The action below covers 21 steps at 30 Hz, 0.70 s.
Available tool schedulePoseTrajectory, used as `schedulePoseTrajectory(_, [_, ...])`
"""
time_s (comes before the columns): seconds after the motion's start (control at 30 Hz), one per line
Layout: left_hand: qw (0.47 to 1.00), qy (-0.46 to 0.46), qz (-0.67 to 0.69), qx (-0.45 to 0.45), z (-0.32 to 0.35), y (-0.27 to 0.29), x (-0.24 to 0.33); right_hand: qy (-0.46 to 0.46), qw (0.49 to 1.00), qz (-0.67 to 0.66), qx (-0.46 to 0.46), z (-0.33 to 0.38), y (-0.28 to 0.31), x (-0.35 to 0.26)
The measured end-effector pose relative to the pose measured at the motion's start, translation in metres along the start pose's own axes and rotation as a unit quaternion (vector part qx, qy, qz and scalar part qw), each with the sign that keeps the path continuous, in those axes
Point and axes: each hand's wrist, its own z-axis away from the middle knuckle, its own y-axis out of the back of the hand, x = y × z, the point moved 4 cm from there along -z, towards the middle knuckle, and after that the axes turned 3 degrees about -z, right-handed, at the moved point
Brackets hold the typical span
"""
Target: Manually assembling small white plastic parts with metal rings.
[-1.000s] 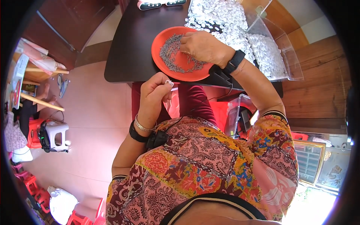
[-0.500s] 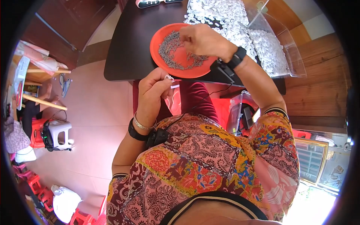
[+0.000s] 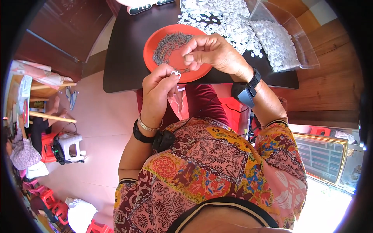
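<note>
left hand (image 3: 157, 86) pinches small white looped plastic piece (image 3: 177, 73), bodyward-left of right hand (image 3: 215, 55), whose grip state i can't tell.

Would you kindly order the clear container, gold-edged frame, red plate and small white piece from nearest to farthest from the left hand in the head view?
1. Small white piece, held by the left hand.
2. Red plate, just beyond that hand.
3. Clear container, right side of the table.
4. Gold-edged frame, low at far right.
</note>
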Motion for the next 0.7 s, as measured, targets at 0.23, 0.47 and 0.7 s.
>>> schedulePoseTrajectory(0.23, [1.000,0.002,-0.016,-0.010,-0.007,-0.007,0.005,0.023,0.998,-0.056,-0.001,0.002,-0.005,0.003])
schedulePoseTrajectory(0.47, [1.000,-0.005,-0.017,-0.006,-0.007,-0.012,0.007,0.025,0.995,-0.093,0.013,0.011,-0.015,-0.004])
schedulePoseTrajectory(0.7, [1.000,-0.009,-0.022,0.005,-0.007,-0.017,0.009,0.052,0.990,-0.126,0.023,0.016,-0.022,0.002])
